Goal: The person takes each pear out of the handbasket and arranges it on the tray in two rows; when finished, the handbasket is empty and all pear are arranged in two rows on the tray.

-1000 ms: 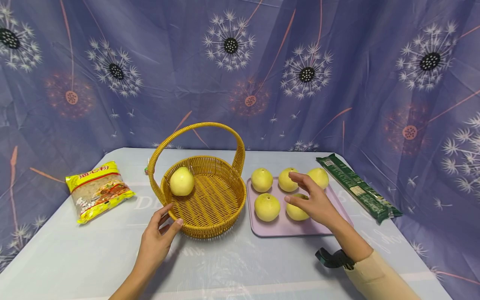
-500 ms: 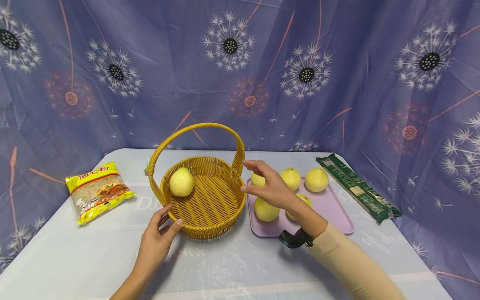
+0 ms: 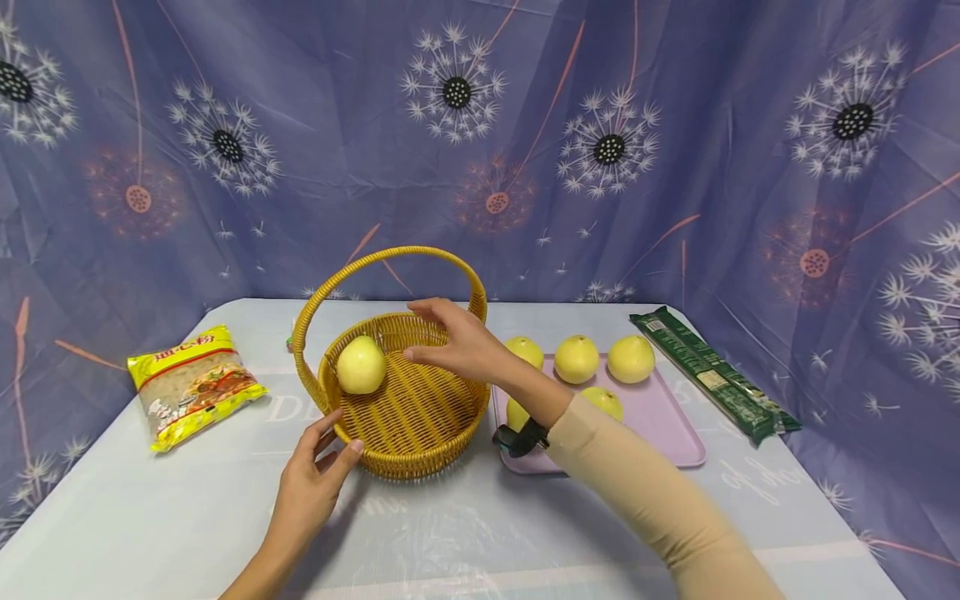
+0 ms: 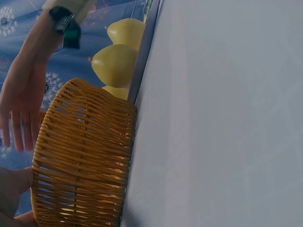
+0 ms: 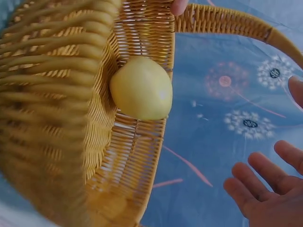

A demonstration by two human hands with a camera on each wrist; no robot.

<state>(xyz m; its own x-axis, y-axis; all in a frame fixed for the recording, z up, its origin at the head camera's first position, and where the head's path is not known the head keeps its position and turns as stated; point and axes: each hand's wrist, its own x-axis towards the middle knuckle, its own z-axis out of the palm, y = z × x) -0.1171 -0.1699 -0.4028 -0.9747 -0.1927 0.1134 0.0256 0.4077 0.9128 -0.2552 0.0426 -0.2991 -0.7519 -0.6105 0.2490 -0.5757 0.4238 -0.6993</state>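
A yellow wicker basket with a tall arched handle stands left of the middle of the table. One round pale-yellow fruit lies inside, against its left wall. My left hand holds the basket's near-left rim with thumb and fingers; in the left wrist view the thumb touches the weave. Over the right part of the basket, below the handle's arch, hovers my right hand. Its fingers are spread apart from the thumb and nothing is between them. The right wrist view shows these fingers apart from the fruit.
A pink tray with several more pale-yellow fruits sits right of the basket, partly behind my right forearm. A yellow food packet lies at the left. Long green packets lie at the right edge. A patterned curtain hangs behind.
My right hand has moved left from above the fruits on the tray to above the basket, carrying nothing. The left hand and the basket have stayed in place.
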